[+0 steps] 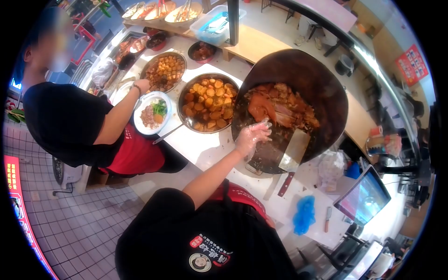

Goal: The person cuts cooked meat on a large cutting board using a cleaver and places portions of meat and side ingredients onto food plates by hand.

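My left hand, in a clear plastic glove, reaches over the near side of a large dark pan. Its fingers are spread and hold nothing. Just beyond the fingertips lie large pieces of brown cooked meat. A cleaver rests at the pan's near edge, its blade inside and its red handle pointing out over the counter. No part of my right hand shows.
To the left stand a pan of potato-like chunks, a second food pan and a plate of food beside a co-worker. On the right are a blue crumpled bag, a small knife and a screen.
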### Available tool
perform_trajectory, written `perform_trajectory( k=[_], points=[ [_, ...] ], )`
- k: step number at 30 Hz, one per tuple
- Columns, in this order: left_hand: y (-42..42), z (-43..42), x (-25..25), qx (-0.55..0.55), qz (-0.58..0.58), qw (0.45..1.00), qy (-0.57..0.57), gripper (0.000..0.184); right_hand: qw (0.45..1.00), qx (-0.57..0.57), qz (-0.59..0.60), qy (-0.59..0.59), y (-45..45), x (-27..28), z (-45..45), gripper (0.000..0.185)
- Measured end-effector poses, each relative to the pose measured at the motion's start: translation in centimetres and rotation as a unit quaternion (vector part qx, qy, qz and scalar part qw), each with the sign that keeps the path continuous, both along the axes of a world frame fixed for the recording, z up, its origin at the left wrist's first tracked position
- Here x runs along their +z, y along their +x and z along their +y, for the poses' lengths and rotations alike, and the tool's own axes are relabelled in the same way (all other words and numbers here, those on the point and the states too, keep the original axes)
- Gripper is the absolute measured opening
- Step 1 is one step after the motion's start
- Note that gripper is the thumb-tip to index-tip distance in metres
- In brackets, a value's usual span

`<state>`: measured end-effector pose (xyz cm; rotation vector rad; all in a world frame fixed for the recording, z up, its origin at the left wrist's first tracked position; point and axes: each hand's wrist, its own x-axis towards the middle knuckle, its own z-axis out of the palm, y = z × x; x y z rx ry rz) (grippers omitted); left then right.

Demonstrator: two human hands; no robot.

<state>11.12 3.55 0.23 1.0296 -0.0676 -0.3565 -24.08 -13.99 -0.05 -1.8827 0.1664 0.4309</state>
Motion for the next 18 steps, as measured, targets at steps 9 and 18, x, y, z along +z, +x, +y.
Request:
perform_trajectory(
  k=[9,18],
  points=[
    [0.9,2.8,2.8,-0.017,0.067,0.997,-0.034,0.057,1.000,-0.001,-0.003,0.001,-0.1,0.3,0.2,0.031],
    [0.7,6.0,2.0,0.077,0.100,0.991,-0.039,0.050,1.000,-0.008,0.001,-0.001,-0.1,0.3,0.3,0.031]
  ],
)
